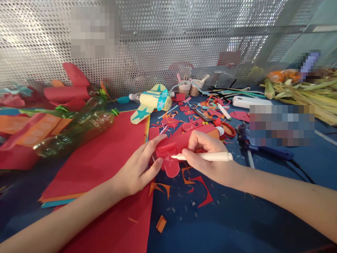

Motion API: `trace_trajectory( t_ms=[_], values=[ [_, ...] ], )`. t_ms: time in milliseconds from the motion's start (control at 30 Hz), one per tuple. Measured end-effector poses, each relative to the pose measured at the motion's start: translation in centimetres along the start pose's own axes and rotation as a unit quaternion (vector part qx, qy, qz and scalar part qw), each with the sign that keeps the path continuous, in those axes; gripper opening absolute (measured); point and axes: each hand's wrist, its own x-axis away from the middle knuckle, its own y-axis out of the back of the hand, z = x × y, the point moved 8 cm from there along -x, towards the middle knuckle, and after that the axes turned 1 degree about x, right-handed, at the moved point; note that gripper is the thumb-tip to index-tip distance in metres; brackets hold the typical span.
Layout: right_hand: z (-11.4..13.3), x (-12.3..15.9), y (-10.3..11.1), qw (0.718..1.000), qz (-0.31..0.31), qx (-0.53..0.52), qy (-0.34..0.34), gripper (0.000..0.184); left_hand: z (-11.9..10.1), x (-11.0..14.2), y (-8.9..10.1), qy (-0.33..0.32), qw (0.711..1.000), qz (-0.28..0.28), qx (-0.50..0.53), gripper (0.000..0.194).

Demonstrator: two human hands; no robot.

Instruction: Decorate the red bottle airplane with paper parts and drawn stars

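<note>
A plastic bottle wrapped in red paper (181, 139) lies on the blue table in front of me, its white cap (220, 131) to the right. A red paper piece with rounded ends (171, 170) is on its near left end and bears a faint star outline. My left hand (139, 163) holds that end of the bottle, thumb on the near side and fingers on the far side. My right hand (206, 156) is closed around a white marker (214, 156). The marker's tip points left and meets the red piece at the star, as far as I can see.
Red paper sheets (105, 151) lie under my left arm. Beyond are a yellow bottle plane with blue stars (151, 102) and many paper scraps (171, 122). Orange-handled scissors (228, 129) and a dark blue glue gun (273, 151) lie right; green bottles (79, 131) lie left.
</note>
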Motion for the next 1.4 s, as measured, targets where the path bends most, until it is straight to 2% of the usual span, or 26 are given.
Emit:
trace_trajectory(
  t_ms=[600, 1400],
  values=[
    [0.23, -0.01, -0.59, 0.999, 0.031, 0.019, 0.002, 0.026, 0.02, -0.01, -0.11, -0.003, 1.000, 0.000, 0.002, 0.050],
    [0.49, -0.09, -0.38, 0.999, 0.027, 0.031, 0.006, 0.027, 0.14, 0.04, -0.09, 0.000, 1.000, 0.002, 0.002, 0.051]
  ],
)
